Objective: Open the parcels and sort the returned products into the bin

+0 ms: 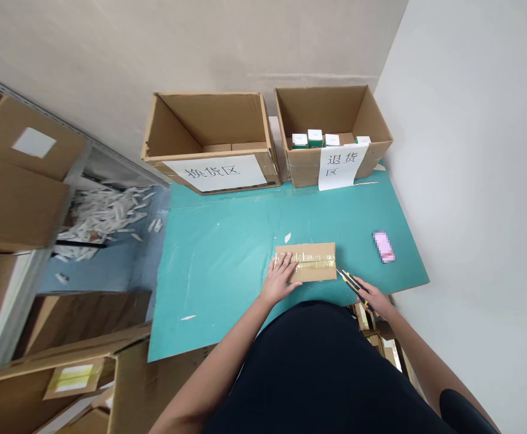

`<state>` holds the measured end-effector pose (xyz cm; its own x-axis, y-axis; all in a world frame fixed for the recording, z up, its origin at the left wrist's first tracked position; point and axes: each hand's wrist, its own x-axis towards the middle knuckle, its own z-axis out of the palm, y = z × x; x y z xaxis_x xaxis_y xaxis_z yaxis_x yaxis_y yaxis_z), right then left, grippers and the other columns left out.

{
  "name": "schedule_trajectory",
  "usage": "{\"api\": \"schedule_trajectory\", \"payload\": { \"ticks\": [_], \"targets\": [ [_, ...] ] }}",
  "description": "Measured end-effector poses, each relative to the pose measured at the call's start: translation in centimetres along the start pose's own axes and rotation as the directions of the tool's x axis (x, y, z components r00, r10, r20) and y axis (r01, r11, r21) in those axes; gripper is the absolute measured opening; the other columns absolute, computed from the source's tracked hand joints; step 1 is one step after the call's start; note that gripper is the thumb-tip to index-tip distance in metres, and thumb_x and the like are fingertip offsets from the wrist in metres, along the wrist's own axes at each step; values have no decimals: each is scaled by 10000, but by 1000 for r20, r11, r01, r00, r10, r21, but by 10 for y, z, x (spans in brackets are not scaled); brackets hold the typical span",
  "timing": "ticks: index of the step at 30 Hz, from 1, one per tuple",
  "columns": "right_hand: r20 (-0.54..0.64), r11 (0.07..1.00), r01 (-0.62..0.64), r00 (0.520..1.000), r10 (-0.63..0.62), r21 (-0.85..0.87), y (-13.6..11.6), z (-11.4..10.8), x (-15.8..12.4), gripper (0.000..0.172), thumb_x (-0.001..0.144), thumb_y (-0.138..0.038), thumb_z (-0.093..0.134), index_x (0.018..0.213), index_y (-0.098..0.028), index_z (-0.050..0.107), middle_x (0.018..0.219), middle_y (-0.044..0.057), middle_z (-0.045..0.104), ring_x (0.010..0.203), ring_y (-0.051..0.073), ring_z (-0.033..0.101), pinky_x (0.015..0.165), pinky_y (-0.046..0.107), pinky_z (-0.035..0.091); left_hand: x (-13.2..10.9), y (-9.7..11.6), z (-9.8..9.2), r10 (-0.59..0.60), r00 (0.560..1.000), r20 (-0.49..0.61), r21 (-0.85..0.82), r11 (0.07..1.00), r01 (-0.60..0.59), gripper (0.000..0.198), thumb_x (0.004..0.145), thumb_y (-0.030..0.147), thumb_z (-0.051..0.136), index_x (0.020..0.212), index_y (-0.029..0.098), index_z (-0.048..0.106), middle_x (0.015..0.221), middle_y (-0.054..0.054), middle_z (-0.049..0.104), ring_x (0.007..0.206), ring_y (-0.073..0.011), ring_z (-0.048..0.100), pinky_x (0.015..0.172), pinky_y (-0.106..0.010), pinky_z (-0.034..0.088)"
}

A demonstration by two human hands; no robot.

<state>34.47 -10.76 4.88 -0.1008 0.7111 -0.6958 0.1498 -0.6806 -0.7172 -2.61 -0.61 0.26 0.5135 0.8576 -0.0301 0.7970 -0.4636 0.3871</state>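
Pale walls (471,181) above a seemingly blue floor (105,271).

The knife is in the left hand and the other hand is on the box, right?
Not quite: the head view shows the knife in the right hand, not the left. The left hand is on the box.

Left hand (279,278) pins carton (312,263); right hand (372,296) holds cutter (356,289).
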Motion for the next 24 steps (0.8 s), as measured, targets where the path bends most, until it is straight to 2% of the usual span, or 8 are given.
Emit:
{"api": "schedule_trajectory", "payload": {
  "ticks": [2, 8, 15, 18, 24],
  "targets": [
    [-35, 999, -3, 999, 5, 32, 4, 4, -2, 789, 838, -602, 609, 1523, -249, 439, 763, -36, 617, 469, 74, 478, 399, 198, 359, 1, -1, 0, 2, 1000, -2, -7, 1000, -2, 687, 878, 598, 614, 1462, 251, 512, 1624, -124, 354, 1526, -347, 267, 1243, -583, 177],
    [-145, 991, 33, 989, -14, 131, -2, 21, 1, 811, 814, -564, 660, 1520, -230, 442, 772, -20, 621, 479, 82, 487, 407, 203, 379, 7, 2, -3, -27, 999, 18, -8, 1000, 27, 655, 876, 546, 633, 1448, 251, 511, 1627, -122, 351, 1530, -342, 258, 1238, -596, 178],
    [-195, 984, 99, 978, -69, 147, 4, 9, 8, 800, 826, -603, 635, 1516, -243, 449, 765, -23, 607, 481, 91, 495, 402, 209, 386, 8, 5, -4, -35, 999, 28, -14, 999, 35, 641, 867, 510, 653, 1426, 227, 516, 1628, -137, 347, 1536, -345, 237, 1236, -602, 176],
    [-189, 988, 83, 980, -57, 133, -1, 9, 16, 846, 804, -603, 655, 1529, -232, 428, 763, -18, 614, 490, 102, 514, 394, 210, 388, 7, 5, -4, -33, 999, 23, -22, 999, 33, 635, 872, 517, 645, 1426, 237, 512, 1630, -133, 344, 1534, -349, 241, 1235, -609, 168],
    [-164, 978, 104, 984, -74, 180, -12, 25, 31, 832, 819, -563, 666, 1544, -248, 407, 756, -23, 612, 480, 98, 506, 389, 206, 382, 8, 8, -8, -51, 997, 54, -35, 998, 53, 659, 859, 527, 663, 1413, 200, 521, 1635, -151, 328, 1539, -358, 220, 1241, -611, 144]
  ]
}}
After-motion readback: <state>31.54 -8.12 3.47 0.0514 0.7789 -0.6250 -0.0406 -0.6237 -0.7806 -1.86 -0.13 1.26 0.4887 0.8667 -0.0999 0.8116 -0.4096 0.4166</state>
